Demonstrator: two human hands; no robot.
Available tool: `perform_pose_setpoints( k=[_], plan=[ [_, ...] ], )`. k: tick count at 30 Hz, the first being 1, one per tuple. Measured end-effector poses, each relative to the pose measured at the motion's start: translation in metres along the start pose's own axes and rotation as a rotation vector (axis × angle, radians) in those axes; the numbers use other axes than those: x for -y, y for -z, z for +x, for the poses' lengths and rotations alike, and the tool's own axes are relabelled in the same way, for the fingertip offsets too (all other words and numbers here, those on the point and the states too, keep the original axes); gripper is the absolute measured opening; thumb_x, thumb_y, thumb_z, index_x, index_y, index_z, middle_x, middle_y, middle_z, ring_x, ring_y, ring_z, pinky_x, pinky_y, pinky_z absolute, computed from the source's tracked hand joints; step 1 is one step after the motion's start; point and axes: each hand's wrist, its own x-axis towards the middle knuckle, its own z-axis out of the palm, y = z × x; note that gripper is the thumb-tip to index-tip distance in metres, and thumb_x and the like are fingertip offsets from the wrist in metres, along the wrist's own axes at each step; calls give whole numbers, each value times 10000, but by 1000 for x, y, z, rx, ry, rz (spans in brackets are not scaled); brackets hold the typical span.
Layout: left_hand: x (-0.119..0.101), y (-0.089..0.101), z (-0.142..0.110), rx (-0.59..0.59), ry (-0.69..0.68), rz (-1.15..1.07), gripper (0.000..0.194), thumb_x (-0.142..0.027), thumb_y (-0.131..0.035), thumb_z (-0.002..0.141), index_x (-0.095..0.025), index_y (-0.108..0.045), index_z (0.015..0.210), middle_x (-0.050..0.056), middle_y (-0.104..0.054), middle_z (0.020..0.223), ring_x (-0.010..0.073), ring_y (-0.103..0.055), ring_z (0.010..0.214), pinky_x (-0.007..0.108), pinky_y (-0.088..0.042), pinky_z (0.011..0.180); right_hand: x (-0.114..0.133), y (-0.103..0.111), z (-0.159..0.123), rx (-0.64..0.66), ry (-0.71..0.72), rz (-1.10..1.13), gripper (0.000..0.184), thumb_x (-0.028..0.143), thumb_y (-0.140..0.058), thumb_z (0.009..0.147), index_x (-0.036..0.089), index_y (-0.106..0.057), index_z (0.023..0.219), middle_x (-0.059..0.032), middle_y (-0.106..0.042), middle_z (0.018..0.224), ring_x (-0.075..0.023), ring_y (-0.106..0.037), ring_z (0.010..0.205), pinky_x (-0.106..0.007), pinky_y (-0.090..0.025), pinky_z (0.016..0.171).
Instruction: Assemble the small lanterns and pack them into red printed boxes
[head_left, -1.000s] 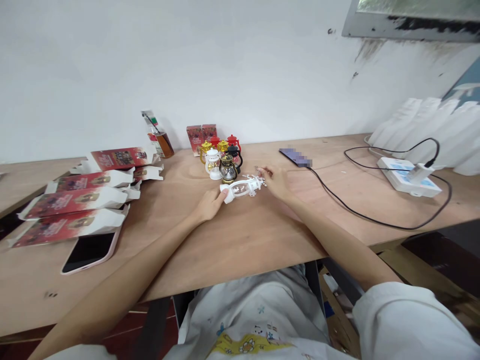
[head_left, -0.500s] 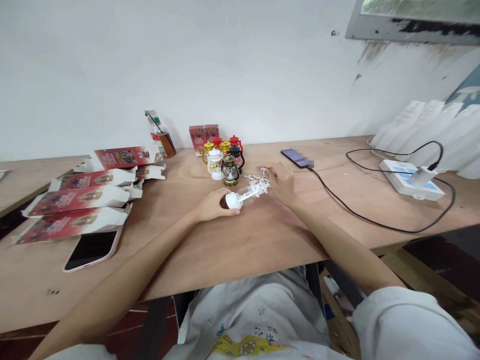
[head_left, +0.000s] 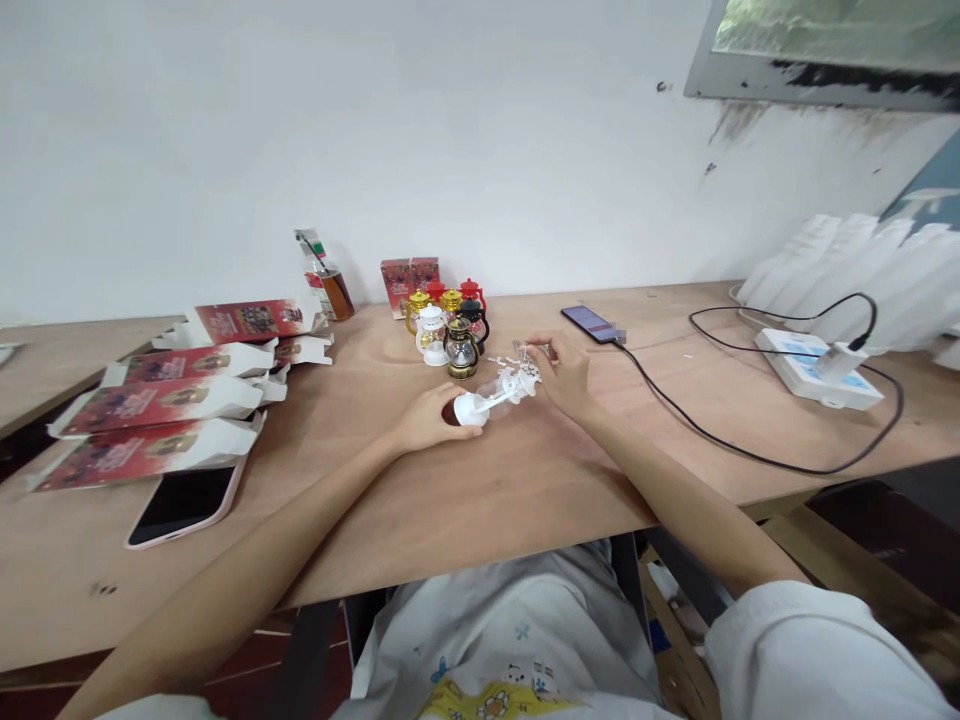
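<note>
A white miniature lantern (head_left: 474,408) lies tipped sideways, its base in my left hand (head_left: 431,418) and its top towards the right. My left fingers and thumb are wrapped round the base. Just right of the lantern's top, my right hand (head_left: 564,372) pinches a small clear or shiny piece (head_left: 525,348), too small to make out well. Small white bits (head_left: 510,362) are scattered on the table under and beside it. Behind the lantern stands a group of upright mini lanterns: a bronze one (head_left: 461,350), a white one (head_left: 431,338), a black one (head_left: 472,318), plus gold and red ones.
Flattened red boxes (head_left: 165,405) overlap at the left, partly over a phone (head_left: 184,500). A bottle (head_left: 328,285) and two red boxes (head_left: 397,285) stand by the wall. Right are a second phone (head_left: 589,323), its black cable, a power strip (head_left: 806,365) and white wrapped items (head_left: 847,265).
The camera view has shifted slightly. My right hand stays by the lantern's top with its fingers a little changed, and my left hand keeps its hold on the base.
</note>
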Motion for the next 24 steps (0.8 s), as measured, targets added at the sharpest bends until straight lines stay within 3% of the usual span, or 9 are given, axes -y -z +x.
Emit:
perform_pose_setpoints(
  k=[5, 10, 16, 24],
  plan=[
    [-4, -1, -2, -46, 9, -109, 505, -552, -661, 688, -161, -616, 1006, 81, -651, 1029, 242, -586, 916, 330, -428, 805, -4, 0, 1, -6, -23, -47, 386, 515, -384, 939, 210, -604, 852, -52, -642, 783, -173, -544, 670, -314, -434, 659],
    [-4, -5, -1, -99, 79, -172, 480, -545, -617, 712, -147, -614, 981, 56, -647, 908, 192, -560, 768, 294, -421, 693, -13, 2, 5, -25, 54, -127, 319, 456, -400, 948, 217, -586, 847, -62, -634, 847, -212, -539, 804, -360, -427, 763],
    [7, -7, 6, -316, 184, -433, 504, -559, -576, 691, -127, -591, 950, 84, -660, 957, 228, -576, 894, 329, -446, 784, -14, 5, 7, -40, 78, -185, 285, 435, -436, 938, 213, -580, 832, -84, -604, 900, -230, -524, 880, -395, -410, 826],
    [6, -6, 8, -378, 275, -548, 570, -623, -567, 652, -133, -585, 942, 92, -658, 957, 210, -584, 854, 289, -458, 693, -3, 4, 4, 15, 162, -231, 309, 439, -476, 917, 203, -618, 777, -112, -607, 962, -226, -523, 856, -385, -399, 788]
  ],
)
